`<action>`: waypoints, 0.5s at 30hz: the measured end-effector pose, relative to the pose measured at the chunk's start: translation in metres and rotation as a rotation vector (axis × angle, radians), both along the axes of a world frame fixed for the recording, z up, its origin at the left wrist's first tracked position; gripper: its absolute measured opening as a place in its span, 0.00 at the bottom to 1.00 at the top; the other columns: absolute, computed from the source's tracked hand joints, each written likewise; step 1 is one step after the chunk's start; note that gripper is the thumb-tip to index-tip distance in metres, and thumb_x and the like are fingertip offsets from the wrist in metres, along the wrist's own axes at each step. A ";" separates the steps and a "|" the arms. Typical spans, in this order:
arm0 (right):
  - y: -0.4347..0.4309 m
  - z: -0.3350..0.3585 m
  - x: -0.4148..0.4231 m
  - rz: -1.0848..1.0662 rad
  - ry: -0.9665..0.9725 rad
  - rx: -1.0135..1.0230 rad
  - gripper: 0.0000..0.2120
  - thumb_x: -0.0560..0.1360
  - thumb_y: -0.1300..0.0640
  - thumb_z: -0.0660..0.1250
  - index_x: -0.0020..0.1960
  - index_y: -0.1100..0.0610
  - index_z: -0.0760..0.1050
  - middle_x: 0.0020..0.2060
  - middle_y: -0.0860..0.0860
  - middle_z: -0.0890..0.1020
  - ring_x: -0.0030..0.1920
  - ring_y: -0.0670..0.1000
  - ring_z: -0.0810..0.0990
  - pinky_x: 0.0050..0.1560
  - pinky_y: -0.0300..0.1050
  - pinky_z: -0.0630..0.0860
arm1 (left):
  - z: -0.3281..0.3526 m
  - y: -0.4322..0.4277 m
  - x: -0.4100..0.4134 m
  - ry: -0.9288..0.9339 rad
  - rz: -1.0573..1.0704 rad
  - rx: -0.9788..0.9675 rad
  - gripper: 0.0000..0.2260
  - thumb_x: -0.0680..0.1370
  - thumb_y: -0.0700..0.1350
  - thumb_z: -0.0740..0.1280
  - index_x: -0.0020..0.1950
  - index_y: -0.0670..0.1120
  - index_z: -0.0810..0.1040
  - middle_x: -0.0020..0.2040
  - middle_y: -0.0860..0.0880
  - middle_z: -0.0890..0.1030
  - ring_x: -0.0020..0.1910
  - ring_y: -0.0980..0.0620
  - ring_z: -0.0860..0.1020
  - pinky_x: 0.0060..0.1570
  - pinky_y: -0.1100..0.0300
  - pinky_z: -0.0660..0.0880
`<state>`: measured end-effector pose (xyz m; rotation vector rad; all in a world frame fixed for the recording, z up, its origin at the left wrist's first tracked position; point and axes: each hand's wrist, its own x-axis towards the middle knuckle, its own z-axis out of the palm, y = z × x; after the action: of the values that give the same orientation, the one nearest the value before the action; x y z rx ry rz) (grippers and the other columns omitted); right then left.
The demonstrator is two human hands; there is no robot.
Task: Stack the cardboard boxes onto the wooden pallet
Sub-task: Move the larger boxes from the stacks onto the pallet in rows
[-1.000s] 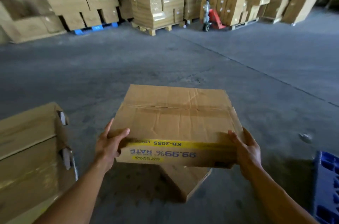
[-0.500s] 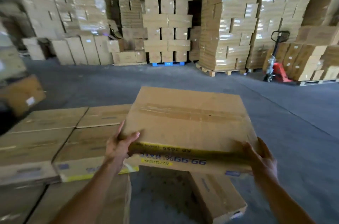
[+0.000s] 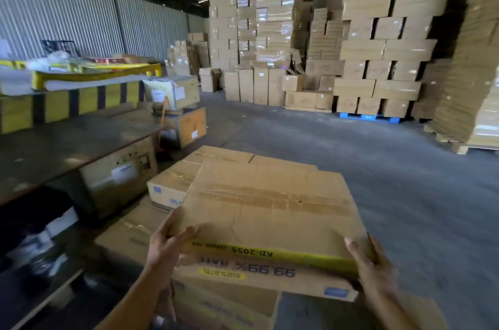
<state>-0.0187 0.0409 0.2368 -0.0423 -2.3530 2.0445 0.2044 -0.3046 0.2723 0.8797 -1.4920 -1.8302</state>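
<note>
Holding the cardboard box (image 3: 270,202), left hand (image 3: 166,248) and right hand (image 3: 374,267) each grip a near corner.

A box (image 3: 270,208) is held between the hands, the left hand (image 3: 167,246) at its near-left corner and the right hand (image 3: 370,265) at its near-right corner. Under and beyond it lie low boxes (image 3: 172,184) on the floor (image 3: 391,173). The bench (image 3: 67,138) stands to their left. Along the floor's far edge rise box stacks (image 3: 378,46), one of them on a pallet (image 3: 368,116).

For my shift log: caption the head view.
Left hand and right hand hold a cardboard box over stacked boxes.
</note>
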 end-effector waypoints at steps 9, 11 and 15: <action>-0.186 -0.006 0.064 0.157 -0.115 0.044 0.34 0.67 0.43 0.78 0.70 0.51 0.75 0.68 0.56 0.77 0.67 0.59 0.74 0.72 0.52 0.66 | -0.009 -0.159 0.087 -0.087 0.132 -0.094 0.33 0.71 0.44 0.77 0.75 0.52 0.69 0.67 0.46 0.74 0.53 0.47 0.76 0.56 0.46 0.75; -0.235 -0.006 0.088 0.165 -0.149 0.003 0.34 0.69 0.45 0.77 0.72 0.50 0.72 0.68 0.57 0.76 0.67 0.61 0.74 0.71 0.58 0.69 | -0.014 -0.207 0.104 -0.067 0.113 -0.084 0.33 0.71 0.43 0.76 0.75 0.52 0.69 0.64 0.49 0.76 0.50 0.50 0.77 0.50 0.51 0.76; -0.322 0.000 0.136 0.171 -0.200 0.086 0.32 0.74 0.45 0.73 0.74 0.50 0.69 0.71 0.58 0.73 0.70 0.62 0.70 0.73 0.61 0.64 | -0.021 -0.305 0.132 -0.097 0.096 -0.025 0.33 0.71 0.41 0.76 0.74 0.53 0.70 0.55 0.53 0.78 0.49 0.47 0.80 0.42 0.51 0.80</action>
<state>0.1174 -0.2807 0.2369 -0.0480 -2.6478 2.0987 0.3366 -0.6093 0.2511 1.0234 -1.5014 -1.7183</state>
